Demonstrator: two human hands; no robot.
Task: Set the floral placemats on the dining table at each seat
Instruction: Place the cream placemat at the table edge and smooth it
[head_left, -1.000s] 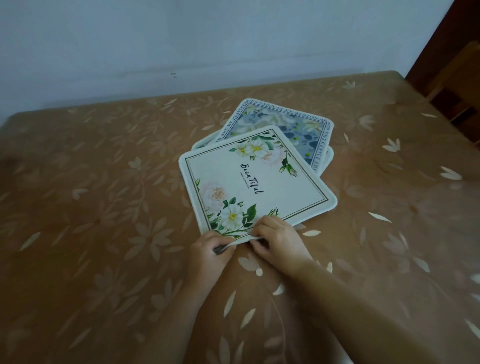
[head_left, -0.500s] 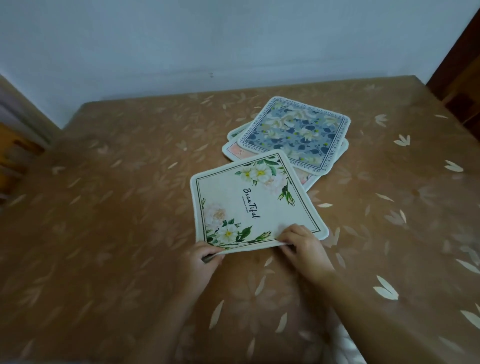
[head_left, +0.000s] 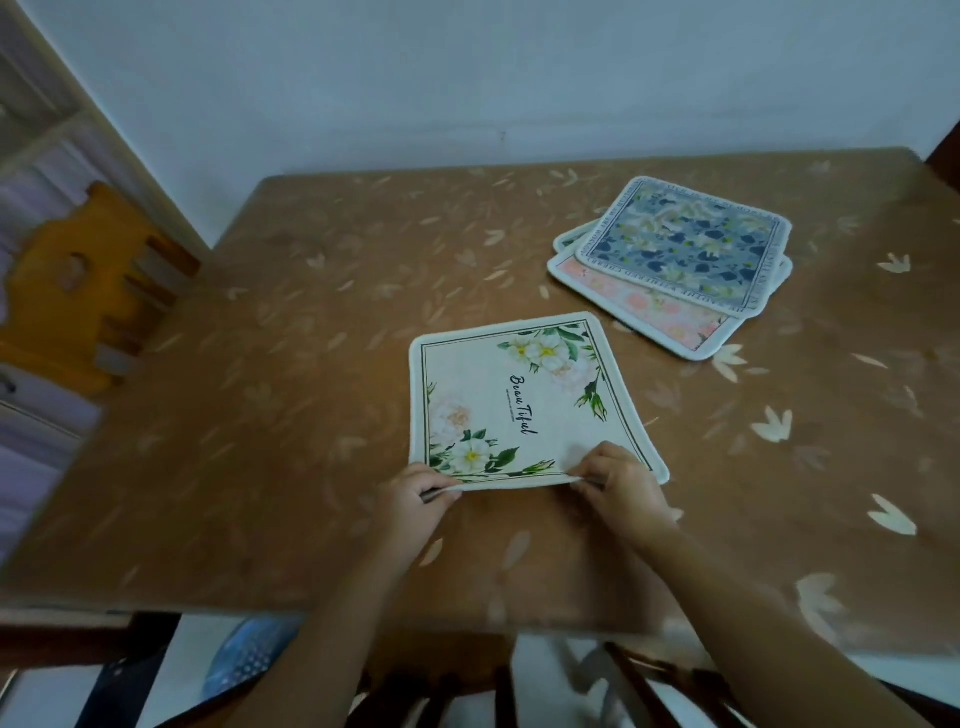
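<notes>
A white placemat (head_left: 524, 395) with green leaves, pale flowers and the word "Beautiful" lies near the middle of the brown dining table (head_left: 291, 364). My left hand (head_left: 415, 501) pinches its near edge at the left, and my right hand (head_left: 621, 483) pinches the same edge at the right. Farther back on the right sits a small stack of mats: a blue floral placemat (head_left: 685, 241) on top, a pink placemat (head_left: 649, 301) under it, and the corner of another mat peeking out at the left.
A yellow wooden chair (head_left: 78, 291) stands at the table's left side. A dark chair back (head_left: 493, 686) is tucked under the near edge below my arms. The white wall runs along the table's far edge. A dark door frame shows at the far right.
Both hands have drawn the white placemat off the stack, toward me and leftward. It now lies clear of the blue and pink mats. My view has swung left, showing the yellow chair.
</notes>
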